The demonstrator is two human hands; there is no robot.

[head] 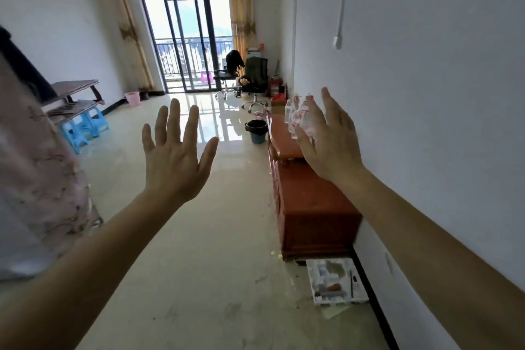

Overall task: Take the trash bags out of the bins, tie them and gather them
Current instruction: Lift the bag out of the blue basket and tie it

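- Left hand (173,159) and right hand (331,142) are raised mid-frame, fingers spread, holding nothing.
- Blue bin (258,138) with black bag (255,124) stands centre frame on the glossy floor (216,236), just beside the red cabinet (312,207).
- Pink bin (133,98) stands at middle left.

The glossy floor (221,236) lies open toward 12 o'clock, up to the balcony doors (184,45). At 3 o'clock a red cabinet (312,202) hugs the wall, with the dark-lined bin (258,133) just beside its far end at 1 o'clock; blue stools (82,128) crowd 9 o'clock.

Both hands (176,156) (331,142) raised, fingers spread.
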